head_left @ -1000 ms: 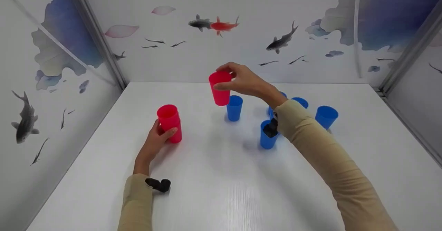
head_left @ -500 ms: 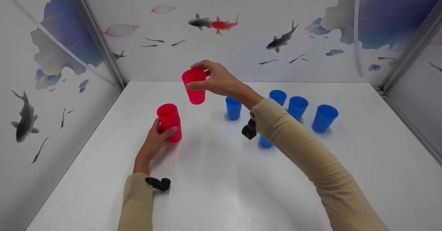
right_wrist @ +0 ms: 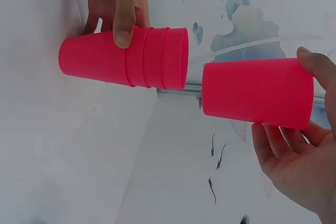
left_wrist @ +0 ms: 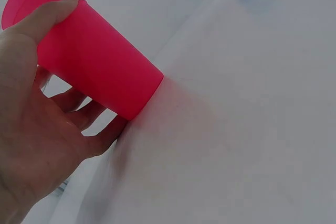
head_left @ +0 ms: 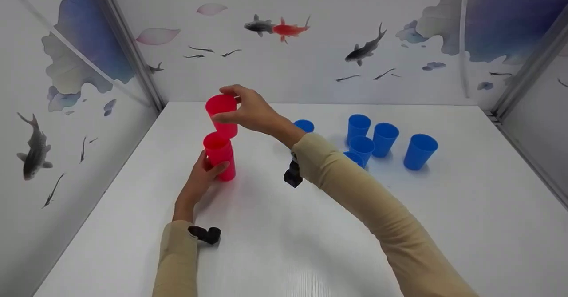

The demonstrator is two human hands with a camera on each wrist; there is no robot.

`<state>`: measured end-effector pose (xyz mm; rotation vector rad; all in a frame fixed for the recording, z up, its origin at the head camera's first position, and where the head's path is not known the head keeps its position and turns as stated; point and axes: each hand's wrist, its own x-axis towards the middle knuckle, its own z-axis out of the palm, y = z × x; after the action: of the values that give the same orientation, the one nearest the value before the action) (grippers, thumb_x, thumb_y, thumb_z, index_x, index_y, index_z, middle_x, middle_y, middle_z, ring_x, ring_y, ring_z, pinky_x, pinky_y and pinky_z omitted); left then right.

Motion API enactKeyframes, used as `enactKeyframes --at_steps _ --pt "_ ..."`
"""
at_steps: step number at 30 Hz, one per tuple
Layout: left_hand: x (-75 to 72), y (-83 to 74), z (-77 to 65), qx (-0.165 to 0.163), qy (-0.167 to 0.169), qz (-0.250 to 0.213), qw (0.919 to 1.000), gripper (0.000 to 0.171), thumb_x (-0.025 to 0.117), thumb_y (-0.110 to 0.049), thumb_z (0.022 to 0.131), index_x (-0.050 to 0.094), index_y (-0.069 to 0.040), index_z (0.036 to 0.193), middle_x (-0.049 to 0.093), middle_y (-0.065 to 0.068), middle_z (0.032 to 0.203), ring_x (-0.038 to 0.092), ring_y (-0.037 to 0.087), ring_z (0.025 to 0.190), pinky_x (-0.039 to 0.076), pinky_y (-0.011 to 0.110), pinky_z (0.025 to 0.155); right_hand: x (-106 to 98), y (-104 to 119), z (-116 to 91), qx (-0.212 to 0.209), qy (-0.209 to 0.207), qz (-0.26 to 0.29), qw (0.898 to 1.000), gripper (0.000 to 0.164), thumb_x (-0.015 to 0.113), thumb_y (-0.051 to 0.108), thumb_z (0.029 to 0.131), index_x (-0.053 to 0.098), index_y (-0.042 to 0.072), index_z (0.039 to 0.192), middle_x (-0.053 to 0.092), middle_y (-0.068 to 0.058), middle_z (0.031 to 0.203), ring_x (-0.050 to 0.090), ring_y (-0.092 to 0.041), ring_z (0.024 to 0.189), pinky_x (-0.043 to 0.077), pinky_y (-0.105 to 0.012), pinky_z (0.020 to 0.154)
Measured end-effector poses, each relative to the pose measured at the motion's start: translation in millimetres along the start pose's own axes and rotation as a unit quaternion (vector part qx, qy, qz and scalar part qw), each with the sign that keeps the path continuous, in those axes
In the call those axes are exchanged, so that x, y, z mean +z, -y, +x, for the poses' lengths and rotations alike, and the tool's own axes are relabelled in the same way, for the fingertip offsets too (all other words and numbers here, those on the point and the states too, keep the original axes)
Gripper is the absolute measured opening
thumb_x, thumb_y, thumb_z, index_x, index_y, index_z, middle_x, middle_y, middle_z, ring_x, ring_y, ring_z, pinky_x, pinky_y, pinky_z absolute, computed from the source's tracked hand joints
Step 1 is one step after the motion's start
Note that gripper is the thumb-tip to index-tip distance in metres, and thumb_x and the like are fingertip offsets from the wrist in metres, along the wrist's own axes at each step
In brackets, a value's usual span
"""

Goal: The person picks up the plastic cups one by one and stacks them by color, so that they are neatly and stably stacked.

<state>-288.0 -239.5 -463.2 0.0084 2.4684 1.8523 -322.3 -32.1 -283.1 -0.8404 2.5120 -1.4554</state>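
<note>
My left hand (head_left: 197, 182) grips a nested stack of red plastic cups (head_left: 226, 156) that stands upright on the white table. Several rims show one above another along the stack in the right wrist view. Just over its mouth, my right hand (head_left: 256, 112) holds a single red cup (right_wrist: 254, 92) between thumb and fingers near the rim. That cup hangs mouth up, its base a short gap from the stack's top rim in the right wrist view. In the left wrist view the left thumb lies across the upper part of the stack, with fingers behind it.
Several blue cups (head_left: 420, 152) stand mouth up on the right half of the white table (head_left: 266, 226). One blue cup (head_left: 304, 124) stands farther left, partly hidden by the right forearm. Walls with painted fish (head_left: 366, 50) enclose the back and sides.
My right hand has carried the red cup leftward from above the blue cups to over the red stack. The left hand and the stack have stayed in place.
</note>
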Motion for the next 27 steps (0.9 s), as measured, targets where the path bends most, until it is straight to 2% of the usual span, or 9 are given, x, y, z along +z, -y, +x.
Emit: enactKeyframes --at_steps 9,17,21,27 --pt "-0.8 -1.8 2.3 -0.012 0.004 -0.002 0.9999 0.094 0.078 -0.049 0.083 0.021 -0.026 0.155 0.039 -0.001 0.156 0.034 0.024 0.146 0.036 0.046 0.121 21.1 -2.9 3.1 0.021 0.003 0.011 1.000 0.076 0.081 0.028 0.084 0.043 0.017 0.149 0.054 -0.003 0.144 0.054 -0.018 0.127 0.057 -0.026 0.094" --pt "-3.4 -0.7 2.7 -0.009 0.002 0.003 1.0000 0.095 0.078 -0.048 0.084 0.020 -0.026 0.156 0.037 -0.001 0.157 0.032 0.024 0.147 0.036 0.045 0.120 31.6 -12.1 6.0 0.020 0.007 0.010 1.000 0.077 0.078 0.031 0.087 0.041 0.016 0.152 0.052 -0.003 0.147 0.052 -0.020 0.131 0.056 -0.026 0.097" --pt "-1.8 0.1 1.1 -0.007 -0.003 0.004 1.0000 0.097 0.077 -0.055 0.081 0.021 -0.026 0.155 0.038 -0.002 0.156 0.033 0.024 0.146 0.036 0.046 0.120 28.0 -15.5 4.9 0.010 0.008 0.026 1.000 0.074 0.076 0.035 0.089 0.041 0.018 0.152 0.049 -0.001 0.152 0.049 -0.019 0.138 0.054 -0.028 0.101" --pt "-0.3 0.5 0.2 -0.015 -0.001 -0.002 0.9999 0.102 0.078 -0.056 0.080 0.019 -0.024 0.157 0.037 0.001 0.157 0.033 0.025 0.147 0.035 0.048 0.121 4.9 -16.1 -8.0 -0.005 -0.016 0.071 0.997 0.066 0.074 0.036 0.090 0.046 0.020 0.148 0.050 0.001 0.152 0.050 -0.017 0.138 0.053 -0.031 0.104"
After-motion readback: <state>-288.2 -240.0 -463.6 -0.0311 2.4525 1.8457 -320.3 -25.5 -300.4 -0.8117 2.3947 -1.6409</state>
